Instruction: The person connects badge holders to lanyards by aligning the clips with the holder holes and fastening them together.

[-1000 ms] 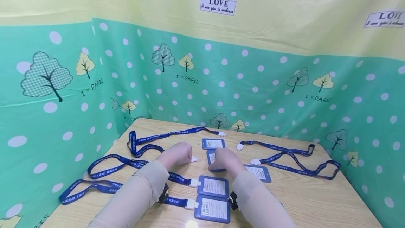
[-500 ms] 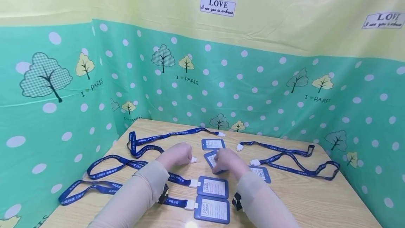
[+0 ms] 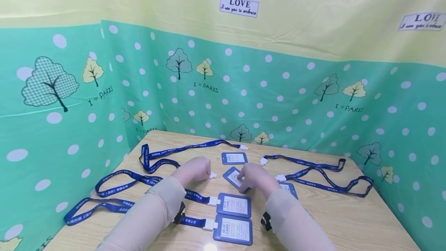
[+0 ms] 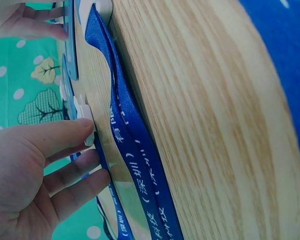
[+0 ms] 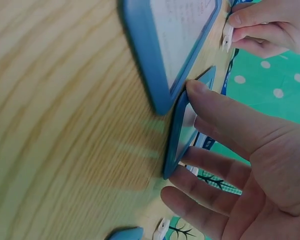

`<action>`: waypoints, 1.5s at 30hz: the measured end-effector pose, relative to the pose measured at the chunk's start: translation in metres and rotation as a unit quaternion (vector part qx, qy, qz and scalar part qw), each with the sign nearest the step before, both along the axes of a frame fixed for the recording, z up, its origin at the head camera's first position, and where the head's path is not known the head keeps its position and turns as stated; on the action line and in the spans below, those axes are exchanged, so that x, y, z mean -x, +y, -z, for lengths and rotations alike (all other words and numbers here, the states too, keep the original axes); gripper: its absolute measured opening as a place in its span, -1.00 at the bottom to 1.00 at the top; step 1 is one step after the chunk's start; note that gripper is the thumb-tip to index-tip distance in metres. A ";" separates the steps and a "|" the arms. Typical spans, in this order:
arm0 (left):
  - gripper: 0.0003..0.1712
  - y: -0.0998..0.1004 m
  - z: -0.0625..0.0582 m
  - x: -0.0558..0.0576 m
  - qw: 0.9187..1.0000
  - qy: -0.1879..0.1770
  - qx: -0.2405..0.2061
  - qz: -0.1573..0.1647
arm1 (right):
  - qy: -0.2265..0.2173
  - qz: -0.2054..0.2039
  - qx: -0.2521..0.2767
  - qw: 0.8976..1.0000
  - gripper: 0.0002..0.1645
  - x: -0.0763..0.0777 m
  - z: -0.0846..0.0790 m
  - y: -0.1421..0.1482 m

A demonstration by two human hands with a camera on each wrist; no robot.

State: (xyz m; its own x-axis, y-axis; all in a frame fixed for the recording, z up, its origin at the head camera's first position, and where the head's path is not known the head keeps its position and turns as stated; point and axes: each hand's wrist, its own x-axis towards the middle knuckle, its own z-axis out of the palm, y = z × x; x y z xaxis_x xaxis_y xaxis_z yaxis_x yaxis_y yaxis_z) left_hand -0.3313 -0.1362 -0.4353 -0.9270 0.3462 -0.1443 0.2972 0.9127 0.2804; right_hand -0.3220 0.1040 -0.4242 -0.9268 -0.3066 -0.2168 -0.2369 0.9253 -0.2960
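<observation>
Where dotted cloth (image 3: 240, 104) backs a wooden table (image 3: 348, 220), the left hand (image 3: 194, 169) pinches a clip (image 3: 213, 175) (right hand (image 3: 258, 178): badge (image 3: 230, 176)).

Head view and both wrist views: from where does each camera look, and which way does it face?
Head: on the head, facing forward and down at the table; left hand, right hand and sleeves show.
Left wrist: on that wrist, facing its fingers pinching a white clip.
Right wrist: likewise, facing fingers gripping a blue card holder.
Both wrist views share both hands.

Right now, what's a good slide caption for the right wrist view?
Right hand gripping a blue card holder; left hand pinching a white clip.
</observation>
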 end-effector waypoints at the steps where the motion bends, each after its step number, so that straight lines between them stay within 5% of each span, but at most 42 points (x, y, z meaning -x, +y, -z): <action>1: -0.96 0.000 0.000 0.000 1.000 -0.001 -0.001 -0.001 | 0.001 -0.001 -0.006 1.000 -0.48 0.000 0.000 0.000; 20: -0.87 -0.001 -0.001 0.000 1.000 -0.003 -0.008 0.005 | -0.031 0.007 0.024 0.999 -0.54 -0.001 0.001 0.012; 45: -0.84 0.001 -0.001 0.001 1.000 -0.004 0.006 -0.006 | -0.037 -0.044 -0.004 0.998 -0.54 0.003 -0.002 0.020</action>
